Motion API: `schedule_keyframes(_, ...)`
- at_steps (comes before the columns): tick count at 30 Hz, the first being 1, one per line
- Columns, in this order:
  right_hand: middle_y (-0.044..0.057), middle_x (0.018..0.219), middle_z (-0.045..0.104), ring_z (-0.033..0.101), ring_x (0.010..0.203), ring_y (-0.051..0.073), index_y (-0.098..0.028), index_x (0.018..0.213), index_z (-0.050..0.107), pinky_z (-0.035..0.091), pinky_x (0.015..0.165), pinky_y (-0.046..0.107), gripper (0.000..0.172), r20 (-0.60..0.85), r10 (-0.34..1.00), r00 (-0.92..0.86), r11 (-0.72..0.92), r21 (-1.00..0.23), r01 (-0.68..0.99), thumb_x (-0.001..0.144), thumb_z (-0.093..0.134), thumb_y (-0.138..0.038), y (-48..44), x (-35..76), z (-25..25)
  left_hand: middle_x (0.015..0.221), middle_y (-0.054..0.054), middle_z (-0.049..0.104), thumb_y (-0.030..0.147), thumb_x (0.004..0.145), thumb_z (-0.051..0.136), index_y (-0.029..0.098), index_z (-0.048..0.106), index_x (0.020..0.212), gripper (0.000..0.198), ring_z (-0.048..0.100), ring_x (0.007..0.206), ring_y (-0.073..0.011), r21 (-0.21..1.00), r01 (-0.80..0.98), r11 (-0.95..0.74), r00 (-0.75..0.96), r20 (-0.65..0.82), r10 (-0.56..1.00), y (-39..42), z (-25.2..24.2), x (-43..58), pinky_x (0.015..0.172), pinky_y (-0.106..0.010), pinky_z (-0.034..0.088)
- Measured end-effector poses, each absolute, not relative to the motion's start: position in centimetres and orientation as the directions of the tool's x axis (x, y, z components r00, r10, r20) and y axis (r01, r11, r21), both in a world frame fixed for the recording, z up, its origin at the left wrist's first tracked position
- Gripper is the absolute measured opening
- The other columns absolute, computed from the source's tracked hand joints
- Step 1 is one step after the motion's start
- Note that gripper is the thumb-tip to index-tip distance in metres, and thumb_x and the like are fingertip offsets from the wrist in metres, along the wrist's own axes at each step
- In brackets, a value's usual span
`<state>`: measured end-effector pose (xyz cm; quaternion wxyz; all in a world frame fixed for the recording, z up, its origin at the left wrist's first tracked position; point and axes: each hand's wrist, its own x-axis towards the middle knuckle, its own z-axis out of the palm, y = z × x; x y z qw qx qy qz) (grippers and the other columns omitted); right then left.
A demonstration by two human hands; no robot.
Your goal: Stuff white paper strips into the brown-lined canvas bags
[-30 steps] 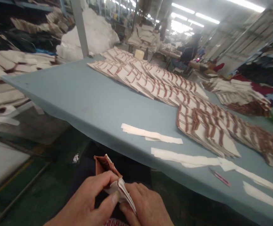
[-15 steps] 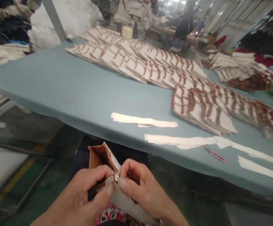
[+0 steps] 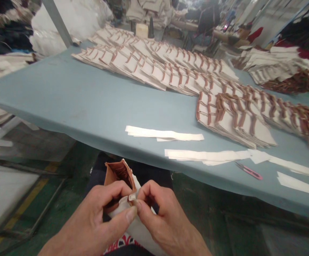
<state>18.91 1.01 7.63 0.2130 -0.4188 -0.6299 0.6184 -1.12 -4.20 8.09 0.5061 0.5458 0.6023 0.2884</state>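
Observation:
Between my two hands, over my lap, is a sewn fabric piece [image 3: 141, 227], off-white on one side with a brown lining that stands open like a pouch at the top. My left hand [image 3: 96, 217] grips its edge, thumb on the pale side and index finger at the brown lining. My right hand [image 3: 163, 213] pinches the same edge just to the right, thumb and index finger pressed together at a small folded bit of seam. The fingertips of both hands nearly meet there. Some of the fold is hidden behind the fingers.
On the blue-green table [image 3: 64, 96] lie overlapping rows of cream-and-brown fabric pieces [image 3: 231, 121]. Nearer the front edge are pale fabric strips [image 3: 165, 133] and pink-handled thread snips [image 3: 249, 170]. More cloth [image 3: 282, 67] is heaped at the back right. A white plastic bag [image 3: 64, 21] bulges behind the table.
The view has shifted slightly. My left thumb has moved right along the edge, closer to the right fingertips, and the brown opening of the piece shows a bit wider. Both hands keep their grip.

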Motion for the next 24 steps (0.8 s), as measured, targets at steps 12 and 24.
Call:
schedule_keyframes(12, -0.005, 0.069, 0.058, 0.051, 0.059, 0.011, -0.023, 0.081, 0.054, 0.033, 0.057, 0.025, 0.024, -0.29, 0.811, -0.508, -0.154, -0.944, 0.293, 0.099, 0.059, -0.037, -0.3, 17.5, 6.5, 0.072, 0.003, 0.075, 0.043, 0.103, 0.067, 0.024, 0.077, 0.079, 0.032, 0.068, 0.069, -0.0159, 0.921, 0.305, 0.244, 0.075, -0.279, 0.957, -4.9, 7.3, -2.0, 0.067, -0.021, 0.052)
schedule_keyframes(24, -0.006, 0.065, 0.063, 0.06, 0.053, 0.012, -0.024, 0.086, 0.057, 0.041, 0.054, 0.023, 0.019, -0.068, 0.924, -0.377, 0.054, -0.951, 0.305, 0.101, 0.064, -0.034, -2.8, 15.8, 4.4, 0.062, 0.004, 0.069, 0.037, 0.098, 0.059, 0.024, 0.071, 0.067, 0.036, 0.058, 0.057, -0.0155, 0.946, 0.238, 0.219, -0.138, -0.19, 0.972, -5.6, 7.4, -0.5, 0.06, -0.025, 0.046)
